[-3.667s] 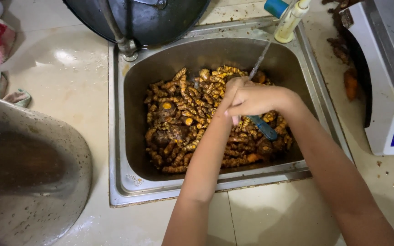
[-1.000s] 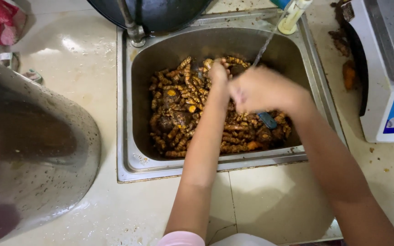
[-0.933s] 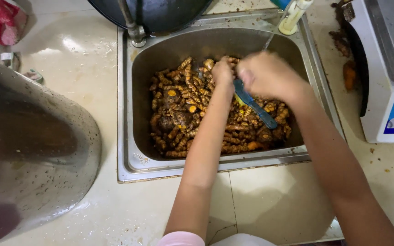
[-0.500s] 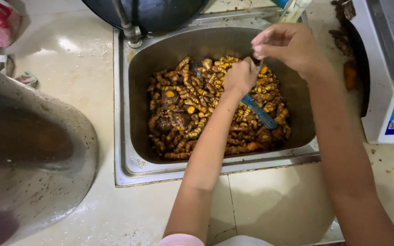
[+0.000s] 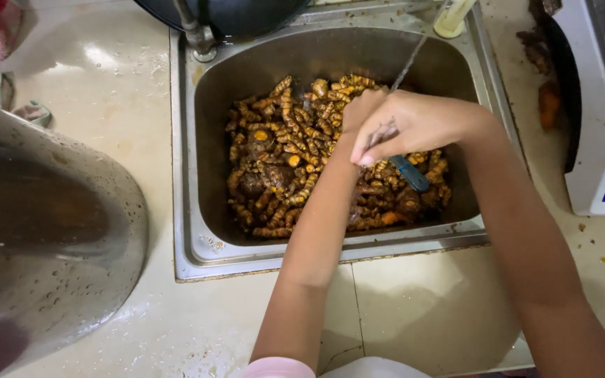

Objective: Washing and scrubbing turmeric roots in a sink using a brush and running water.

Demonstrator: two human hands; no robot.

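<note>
Fingers [image 5: 376,140] of right hand [image 5: 414,126] & left hand [image 5: 358,112] curled shut on one turmeric root, rinsing under water stream [image 5: 411,63]; blue-handled knife [image 5: 409,173] just below fingertips in sink [image 5: 197,238]; next prob needs firm rubbing.

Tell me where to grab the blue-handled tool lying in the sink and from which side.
Grip the blue handle near its free lower-right end, coming from above and the right. It slants down to the right across the pile of roots, and that end lies bare. The upper end is hidden under the right hand, which probably already holds it, with the left hand beside it.
</note>
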